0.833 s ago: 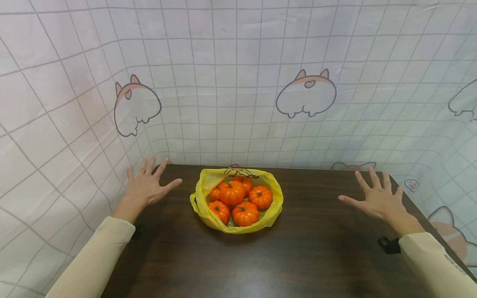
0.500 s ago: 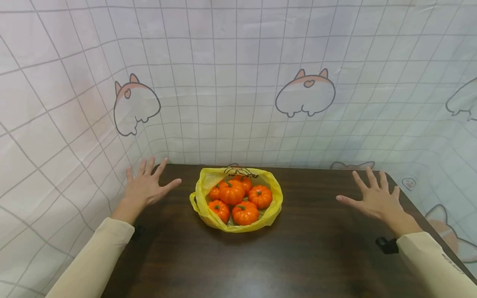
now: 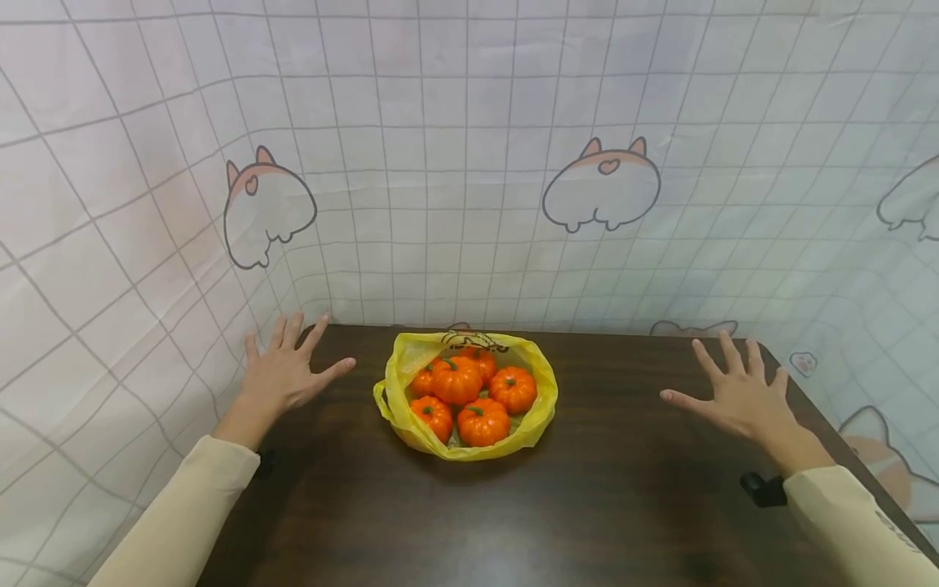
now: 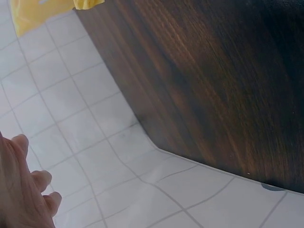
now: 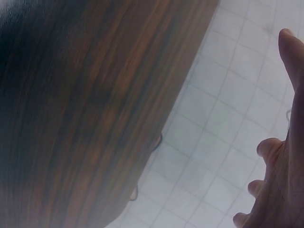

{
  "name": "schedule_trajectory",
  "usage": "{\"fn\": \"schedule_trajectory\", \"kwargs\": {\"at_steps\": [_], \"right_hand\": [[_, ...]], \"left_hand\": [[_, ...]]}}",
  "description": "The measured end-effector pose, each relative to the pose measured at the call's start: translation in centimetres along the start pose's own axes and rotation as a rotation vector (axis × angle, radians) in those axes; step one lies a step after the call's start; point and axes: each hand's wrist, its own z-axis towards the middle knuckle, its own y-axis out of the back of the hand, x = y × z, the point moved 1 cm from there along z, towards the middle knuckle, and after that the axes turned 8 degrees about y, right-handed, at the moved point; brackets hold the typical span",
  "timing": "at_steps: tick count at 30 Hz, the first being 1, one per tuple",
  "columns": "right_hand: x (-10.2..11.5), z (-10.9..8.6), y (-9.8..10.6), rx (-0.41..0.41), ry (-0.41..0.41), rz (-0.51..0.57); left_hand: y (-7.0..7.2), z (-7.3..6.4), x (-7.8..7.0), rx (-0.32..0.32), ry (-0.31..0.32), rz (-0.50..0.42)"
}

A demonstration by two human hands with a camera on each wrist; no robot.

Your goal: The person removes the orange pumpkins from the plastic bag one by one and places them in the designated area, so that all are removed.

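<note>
Pumpkins (image 3: 456, 381), six that we can count, small and orange with green stems, are bunched up inside a yellow plastic bag (image 3: 545, 399) with its mouth gaping and a handle loop (image 3: 381, 399) sticking out on its left side. The bag sits on a dark brown table (image 3: 601, 456), toward the far edge and between our two hands. Our left hand (image 3: 282, 375) is near it, fingers and thumb spread wide, holding nothing. Same deal with our right hand (image 3: 748, 399): fingers fanned out, nothing in its grip, just farther from the bag. We've got cream sleeves (image 3: 191, 505) on both arms, plus a black gadget (image 3: 763, 489) at the right wrist. Behind it all we see white cloth (image 3: 440, 163) with a grey grid and cartoon animal bums (image 3: 603, 189).
</note>
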Motion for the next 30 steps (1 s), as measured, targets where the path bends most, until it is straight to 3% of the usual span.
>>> {"fn": "schedule_trajectory", "kwargs": {"at_steps": [17,30], "right_hand": [[2.5,-1.9,-0.8,-0.048,0.036,-0.016],[4.5,-3.0,-1.9,-0.058,0.077,0.004]], "left_hand": [[-0.9,-2.3,-1.0,-0.027,-0.056,0.076],[-2.5,-4.6,-2.4,-0.037,-0.084,0.047]]}}
